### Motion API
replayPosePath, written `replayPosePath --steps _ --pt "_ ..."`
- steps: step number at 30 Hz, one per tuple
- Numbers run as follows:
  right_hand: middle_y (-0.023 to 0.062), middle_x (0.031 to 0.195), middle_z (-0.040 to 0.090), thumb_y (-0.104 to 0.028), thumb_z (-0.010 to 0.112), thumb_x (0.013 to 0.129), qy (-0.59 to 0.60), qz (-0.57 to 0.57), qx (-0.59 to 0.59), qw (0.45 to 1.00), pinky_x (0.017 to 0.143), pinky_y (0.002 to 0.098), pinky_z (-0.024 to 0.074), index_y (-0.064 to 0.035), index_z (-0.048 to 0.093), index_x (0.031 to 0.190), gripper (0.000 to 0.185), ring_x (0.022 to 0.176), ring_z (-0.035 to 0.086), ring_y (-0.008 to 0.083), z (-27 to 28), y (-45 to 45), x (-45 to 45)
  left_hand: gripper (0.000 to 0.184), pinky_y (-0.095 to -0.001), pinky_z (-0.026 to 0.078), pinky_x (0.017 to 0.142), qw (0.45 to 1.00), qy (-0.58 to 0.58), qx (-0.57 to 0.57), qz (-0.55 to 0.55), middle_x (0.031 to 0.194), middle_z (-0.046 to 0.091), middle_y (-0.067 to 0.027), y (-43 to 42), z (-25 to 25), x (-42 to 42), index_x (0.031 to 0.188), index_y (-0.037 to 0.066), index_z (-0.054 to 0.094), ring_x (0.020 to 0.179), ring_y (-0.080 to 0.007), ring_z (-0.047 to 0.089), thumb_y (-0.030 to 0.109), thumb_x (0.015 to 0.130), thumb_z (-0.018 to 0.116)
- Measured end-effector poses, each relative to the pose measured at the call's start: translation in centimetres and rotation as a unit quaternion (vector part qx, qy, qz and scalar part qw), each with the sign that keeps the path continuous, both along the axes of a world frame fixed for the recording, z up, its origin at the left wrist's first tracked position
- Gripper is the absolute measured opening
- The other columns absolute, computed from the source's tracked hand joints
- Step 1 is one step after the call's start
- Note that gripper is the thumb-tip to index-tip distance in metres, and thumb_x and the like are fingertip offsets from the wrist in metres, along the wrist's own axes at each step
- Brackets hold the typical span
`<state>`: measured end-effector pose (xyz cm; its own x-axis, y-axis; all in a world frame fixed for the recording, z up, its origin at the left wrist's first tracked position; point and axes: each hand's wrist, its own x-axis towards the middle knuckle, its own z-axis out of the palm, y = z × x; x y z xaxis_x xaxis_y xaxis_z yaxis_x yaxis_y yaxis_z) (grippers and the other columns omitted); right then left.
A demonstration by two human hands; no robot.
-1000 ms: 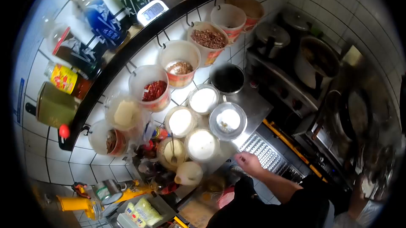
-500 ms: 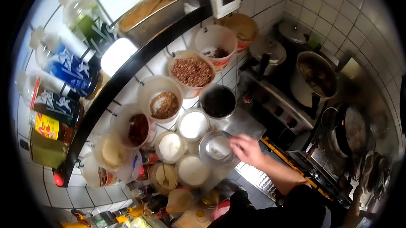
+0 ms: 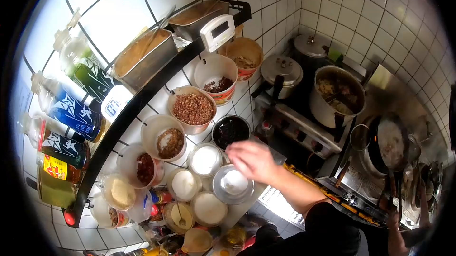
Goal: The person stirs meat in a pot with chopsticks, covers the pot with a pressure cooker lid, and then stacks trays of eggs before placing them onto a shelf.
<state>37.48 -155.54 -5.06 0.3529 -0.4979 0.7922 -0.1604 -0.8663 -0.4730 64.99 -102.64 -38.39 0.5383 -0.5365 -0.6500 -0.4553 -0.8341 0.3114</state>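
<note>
The left hand (image 3: 251,161), on a bare forearm coming out of a black sleeve, hangs over the table (image 3: 251,199), above the far edge of a round bowl (image 3: 244,193) with white contents. Its fingers bend downward and are blurred, so I cannot tell whether the grip is clenched on anything or released. Just beyond the fingers stands a tub (image 3: 214,126) of dark contents, and to the left of the bowl are other round containers with white contents. A spoon (image 3: 182,220) stands in a pale-filled one on the near left.

The right hand (image 3: 392,217) is on the far right side of the scene, at the near end of the handle of a dark wok (image 3: 399,158). It is small and dim there, and I cannot tell how firmly its grip wraps around that handle. A ladle (image 3: 359,137) lies to the left of the wok. Farther away, a deep pot (image 3: 327,113) with food in it sits on the stove. Tubs of dried ingredients hang under a black shelf (image 3: 161,80) on the left.
</note>
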Motion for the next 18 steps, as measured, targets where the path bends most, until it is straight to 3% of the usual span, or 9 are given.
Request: replayPosePath --steps 2,4,5,7,9,10,12,17,18 --pt "0.0151 0.103 0.071 -0.005 0.071 0.086 0.020 -0.089 -0.059 0.994 0.081 0.0412 0.0597 -0.0023 0.070 0.098 0.013 0.095 0.071 0.0332 2.5 -3.2 -1.2 0.055 -0.0476 0.045 0.086 1.000 0.001 0.001 0.005 0.109 0.063 -0.0270 0.2 -0.1 -0.3 0.135 -0.004 0.057 0.098 -0.0369 0.058 0.021 0.087 0.063" --pt "0.0160 0.103 0.070 -0.005 0.071 0.085 0.044 -0.212 -0.044 0.975 0.083 0.0425 0.0580 -0.0028 0.069 0.102 0.017 0.094 0.069 0.0356 5.8 -8.0 -2.4 0.054 -0.0471 0.046 0.084 1.000 0.003 0.002 0.013 0.107 0.064 -0.0267 0.7 -0.2 -0.7 0.135 -0.004 0.057 0.097 -0.0363 0.059 0.021 0.088 0.063" --pt "0.0174 0.103 0.070 -0.005 0.071 0.086 0.020 -0.221 -0.054 0.974 0.083 0.0430 0.0568 -0.0025 0.070 0.103 0.018 0.094 0.068 0.0373 8.7 -10.6 -2.4 0.054 -0.0469 0.046 0.084 1.000 0.003 0.002 0.017 0.106 0.065 -0.0266 1.2 -0.2 -0.9 0.135 -0.004 0.057 0.096 -0.0361 0.059 0.022 0.088 0.062" --pt "0.0212 0.097 0.069 -0.009 0.069 0.087 0.142 -0.280 -0.002 0.950 0.082 0.0464 0.0545 0.0001 0.071 0.106 0.021 0.093 0.066 0.0414 11.7 -16.7 -1.8 0.054 -0.0464 0.047 0.082 1.000 0.004 0.003 0.023 0.104 0.065 -0.0264 1.8 -0.3 -1.3 0.135 -0.004 0.057 0.094 -0.0355 0.060 0.022 0.088 0.062" --pt "0.0228 0.102 0.071 -0.020 0.068 0.090 0.298 -0.271 -0.006 0.915 0.085 0.0467 0.0540 0.0005 0.072 0.107 0.027 0.098 0.068 0.0414 12.6 -24.1 -0.4 0.054 -0.0460 0.048 0.081 0.999 0.006 0.002 0.036 0.103 0.066 -0.0262 2.8 -0.2 -2.0 0.135 -0.004 0.057 0.092 -0.0350 0.061 0.022 0.088 0.062" --pt "0.0242 0.111 0.070 -0.021 0.060 0.094 0.310 -0.267 0.117 0.905 0.088 0.0484 0.0537 0.0006 0.070 0.113 0.030 0.102 0.068 0.0422 13.0 -26.4 1.1 0.054 -0.0457 0.048 0.080 0.999 0.008 0.002 0.043 0.102 0.066 -0.0261 3.4 -0.2 -2.5 0.135 -0.004 0.057 0.091 -0.0347 0.062 0.022 0.088 0.062" --pt "0.0249 0.121 0.069 -0.026 0.054 0.097 0.318 -0.252 0.224 0.886 0.092 0.0488 0.0531 -0.0002 0.068 0.118 0.037 0.106 0.068 0.0421 12.6 -27.8 3.4 0.054 -0.0453 0.049 0.078 0.998 0.011 0.002 0.058 0.100 0.067 -0.0258 5.2 -0.2 -3.4 0.135 -0.004 0.057 0.089 -0.0342 0.063 0.023 0.089 0.062" --pt "0.0214 0.119 0.071 -0.050 0.061 0.092 0.315 -0.205 0.153 0.914 0.092 0.0422 0.0514 -0.0046 0.072 0.117 0.053 0.111 0.068 0.0372 9.9 -29.5 4.8 0.053 -0.0441 0.052 0.075 0.993 0.021 0.013 0.118 0.096 0.069 -0.0252 11.6 -0.4 -7.4 0.135 -0.004 0.058 0.085 -0.0329 0.065 0.023 0.089 0.062" --pt "0.0174 0.128 0.068 -0.047 0.057 0.095 0.366 -0.205 0.171 0.891 0.098 0.0439 0.0504 -0.0097 0.068 0.125 0.050 0.117 0.066 0.0363 11.5 -27.6 4.8 0.053 -0.0439 0.052 0.074 0.991 0.024 0.017 0.131 0.095 0.070 -0.0251 13.2 -0.4 -8.3 0.135 -0.004 0.058 0.084 -0.0326 0.066 0.023 0.089 0.062"
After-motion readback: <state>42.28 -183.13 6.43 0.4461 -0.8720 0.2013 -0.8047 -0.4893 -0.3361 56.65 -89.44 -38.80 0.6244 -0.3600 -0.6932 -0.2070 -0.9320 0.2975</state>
